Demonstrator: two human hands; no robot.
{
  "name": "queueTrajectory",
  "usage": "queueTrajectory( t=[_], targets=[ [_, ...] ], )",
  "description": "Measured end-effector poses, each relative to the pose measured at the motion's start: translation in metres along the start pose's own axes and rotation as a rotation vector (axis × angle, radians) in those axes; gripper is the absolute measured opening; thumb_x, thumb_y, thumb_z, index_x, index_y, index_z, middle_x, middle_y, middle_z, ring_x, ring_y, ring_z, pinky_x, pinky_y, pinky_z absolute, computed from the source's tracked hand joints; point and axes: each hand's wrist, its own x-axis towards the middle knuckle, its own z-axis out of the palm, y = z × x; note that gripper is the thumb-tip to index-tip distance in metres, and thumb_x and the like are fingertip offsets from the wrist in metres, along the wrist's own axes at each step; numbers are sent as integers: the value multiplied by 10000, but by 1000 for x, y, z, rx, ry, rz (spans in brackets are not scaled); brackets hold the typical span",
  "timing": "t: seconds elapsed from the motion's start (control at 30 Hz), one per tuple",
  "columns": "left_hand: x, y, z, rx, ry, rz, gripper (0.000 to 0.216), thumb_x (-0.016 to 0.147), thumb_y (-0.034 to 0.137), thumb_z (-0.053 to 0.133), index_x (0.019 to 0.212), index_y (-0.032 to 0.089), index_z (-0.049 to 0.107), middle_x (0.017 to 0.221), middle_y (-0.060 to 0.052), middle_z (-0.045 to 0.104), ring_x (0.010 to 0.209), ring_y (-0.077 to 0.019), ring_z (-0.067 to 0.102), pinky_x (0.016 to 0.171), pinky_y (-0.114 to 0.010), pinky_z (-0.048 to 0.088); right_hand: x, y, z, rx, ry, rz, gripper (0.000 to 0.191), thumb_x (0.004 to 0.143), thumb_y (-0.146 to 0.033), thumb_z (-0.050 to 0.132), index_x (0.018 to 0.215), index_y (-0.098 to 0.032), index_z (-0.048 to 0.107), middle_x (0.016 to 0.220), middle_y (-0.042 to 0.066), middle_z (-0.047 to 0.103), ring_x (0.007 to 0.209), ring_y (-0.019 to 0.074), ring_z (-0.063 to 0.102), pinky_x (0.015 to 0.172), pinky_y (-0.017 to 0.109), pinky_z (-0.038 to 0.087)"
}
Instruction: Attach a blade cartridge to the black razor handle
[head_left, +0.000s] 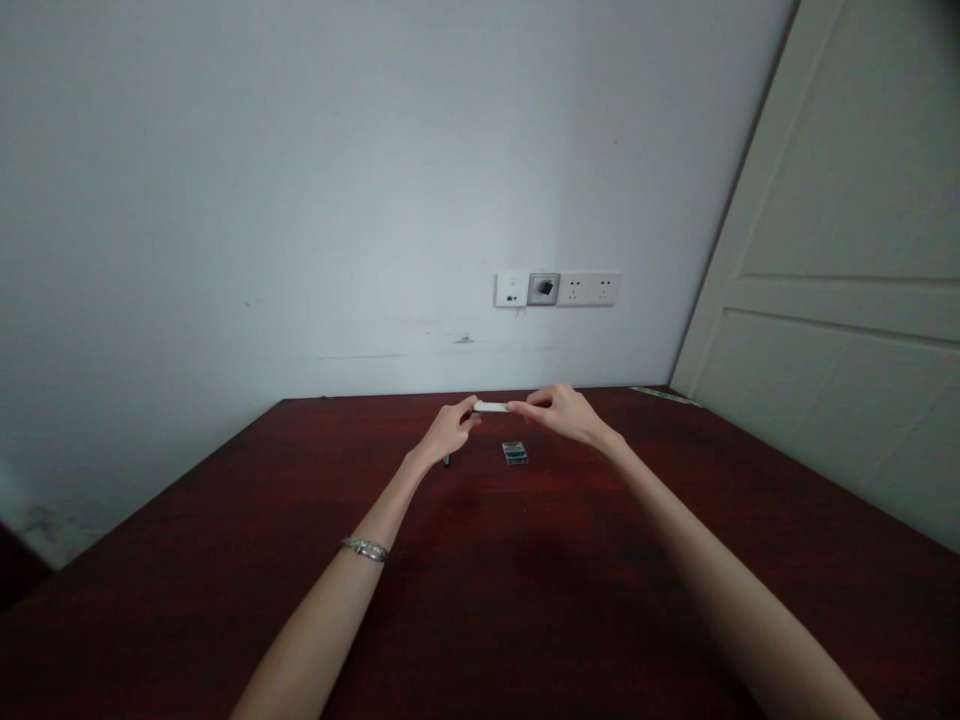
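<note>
Both arms reach forward over a dark red table (480, 580). Between my hands is a thin, flat white piece (492, 407), held level above the tabletop; its exact kind does not show. My left hand (448, 430) pinches its left end, and my right hand (564, 410) closes its thumb and fingers on the right end. Below and between the hands lies a small clear case (515, 453) with something dark inside. Close under my left hand the tip of a dark green, slim object (447, 461) sticks out, mostly hidden by the hand.
The table's far edge meets a white wall (375, 200) carrying a row of sockets (590, 289) and a grey-framed plate (544, 289). A pale panelled door or cabinet side (840, 260) rises at the right. A narrow strip (664, 396) lies at the back right corner.
</note>
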Motion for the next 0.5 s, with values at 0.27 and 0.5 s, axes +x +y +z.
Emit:
queueTrajectory(
  t=[0.27,0.5],
  targets=[
    [-2,0,-1,16,-26,-3,68,788,184,508,821,149,556,682,23,571,622,-102,489,628,-190,366,3,22,-2,29,-30,-19,545,745,-641,470,573,-158,655,506,3,521,512,106,428,512,236,268],
    [-1,-2,-3,5,-11,-11,82,794,179,496,839,150,558,720,-1,604,661,-119,533,660,-204,389,4,5,2,71,2,-37,566,755,-653,448,585,-153,655,495,8,508,503,106,414,511,242,268]
  ],
)
